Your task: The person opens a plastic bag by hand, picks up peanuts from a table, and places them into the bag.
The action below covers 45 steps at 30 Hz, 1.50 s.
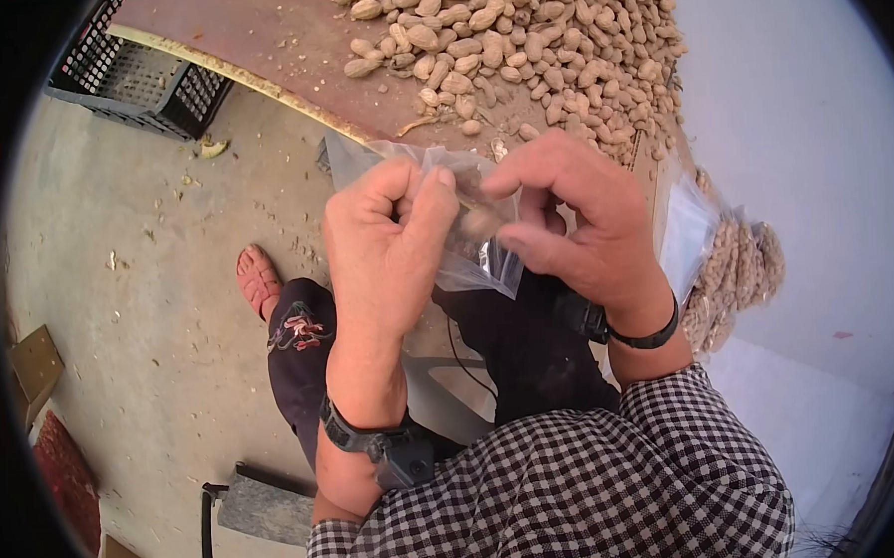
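A clear plastic bag (492, 272) hangs over my lap at the table's near edge. My left hand (391, 242) is closed on its upper edge, thumb pressed against the curled fingers. At the right of the bag's mouth, my right hand (579, 213) has its thumb and index finger apart, with a gap between the tips. A blurred peanut (479, 223) shows just left of those fingertips, overlapping the bag. Beyond both hands, a large heap of unshelled peanuts (556, 35) covers the table's right part.
The brown table (257, 33) has a worn yellowish edge. Filled clear bags of peanuts (736, 276) stand right of my right forearm, by the pale wall. A black plastic crate (150, 92) sits on the floor at upper left. Cardboard (34, 372) lies at far left.
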Motion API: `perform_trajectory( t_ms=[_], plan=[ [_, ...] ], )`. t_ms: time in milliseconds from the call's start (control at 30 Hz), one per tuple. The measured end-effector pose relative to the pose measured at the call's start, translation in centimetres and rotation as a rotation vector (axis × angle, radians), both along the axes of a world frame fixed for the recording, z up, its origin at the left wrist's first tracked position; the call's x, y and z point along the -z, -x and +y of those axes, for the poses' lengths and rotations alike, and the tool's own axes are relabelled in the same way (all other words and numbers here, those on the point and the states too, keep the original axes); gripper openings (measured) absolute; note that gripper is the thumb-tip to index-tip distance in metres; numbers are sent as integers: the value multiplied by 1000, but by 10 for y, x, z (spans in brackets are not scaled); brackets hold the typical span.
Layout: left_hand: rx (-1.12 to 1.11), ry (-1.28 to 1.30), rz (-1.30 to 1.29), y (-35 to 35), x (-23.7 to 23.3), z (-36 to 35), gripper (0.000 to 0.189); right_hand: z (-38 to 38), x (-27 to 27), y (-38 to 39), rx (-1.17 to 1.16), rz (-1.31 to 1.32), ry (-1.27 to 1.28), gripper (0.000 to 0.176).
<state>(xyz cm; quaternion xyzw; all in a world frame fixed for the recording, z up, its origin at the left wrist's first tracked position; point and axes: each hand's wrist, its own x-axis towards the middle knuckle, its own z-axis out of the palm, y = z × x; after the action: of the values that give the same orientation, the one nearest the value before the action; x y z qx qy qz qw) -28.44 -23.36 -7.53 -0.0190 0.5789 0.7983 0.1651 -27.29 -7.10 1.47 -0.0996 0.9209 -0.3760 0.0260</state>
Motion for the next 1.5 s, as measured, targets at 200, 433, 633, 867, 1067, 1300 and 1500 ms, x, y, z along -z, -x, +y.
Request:
perform_trajectory(
  t_ms=[200,433,633,867,1067,1300,1500],
  plan=[
    [-71,-17,36,-2,3,1,31,22,29,17,165,-16,29,26],
    [-80,-18,19,-1,2,0,33,9,46,36,31,26,-352,35],
    [-57,-19,5,0,0,0,33,8,55,42,-9,199,-450,31],
    [-81,-37,15,-1,2,-1,33,12,42,40,127,178,-296,19],
    [-78,-18,34,-1,4,0,32,-4,5,-1,229,-109,238,23],
    [-29,-18,24,-2,1,-7,27,-10,-3,-9,-78,-260,70,32],
    [-118,-44,-12,0,0,-4,29,23,7,-6,250,-103,91,27]
  ],
)
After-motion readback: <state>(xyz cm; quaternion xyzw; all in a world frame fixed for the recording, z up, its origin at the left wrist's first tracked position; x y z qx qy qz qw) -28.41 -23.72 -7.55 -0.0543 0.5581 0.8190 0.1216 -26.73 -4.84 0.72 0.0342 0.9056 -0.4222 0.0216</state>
